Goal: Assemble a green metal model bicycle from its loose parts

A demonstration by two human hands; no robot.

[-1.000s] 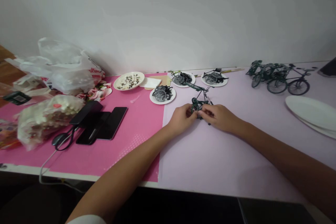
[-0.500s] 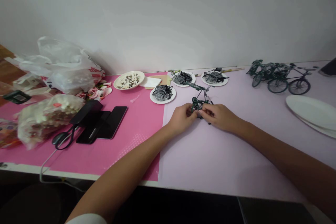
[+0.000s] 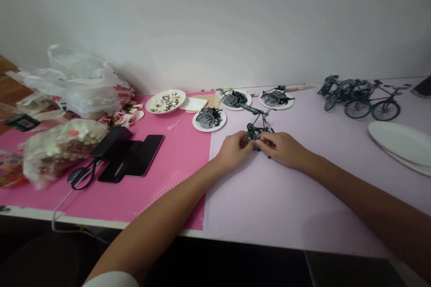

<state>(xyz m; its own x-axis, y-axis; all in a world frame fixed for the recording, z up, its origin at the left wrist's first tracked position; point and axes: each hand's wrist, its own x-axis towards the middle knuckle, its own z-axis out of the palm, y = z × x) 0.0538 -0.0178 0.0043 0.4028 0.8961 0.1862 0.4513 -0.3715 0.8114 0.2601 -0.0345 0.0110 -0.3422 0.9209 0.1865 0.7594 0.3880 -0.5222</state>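
Both hands close on a small dark green model bicycle (image 3: 257, 121) above the lilac part of the table. My left hand (image 3: 233, 150) pinches it from the left, near a wheel low on the frame. From the right, my right hand (image 3: 281, 147) pinches the same spot, its fingertips almost meeting the left ones. The exact part between the fingertips is hidden. Just beyond the hands, white plates hold grey spoked wheels and black parts: a left plate (image 3: 198, 128), a middle plate (image 3: 248, 104) and a right plate (image 3: 289, 105).
Several model bicycles (image 3: 358, 101) stand at the back right, with stacked white plates (image 3: 400, 139) before them. A bowl (image 3: 151, 110) of small pieces sits back left. Phones (image 3: 148, 154), a black box with a cable (image 3: 111, 141), and plastic bags (image 3: 87, 92) occupy the pink left side.
My hands stay on the model bicycle in nearly the same pose. The whole view has shifted very slightly; nothing has been let go or picked up.
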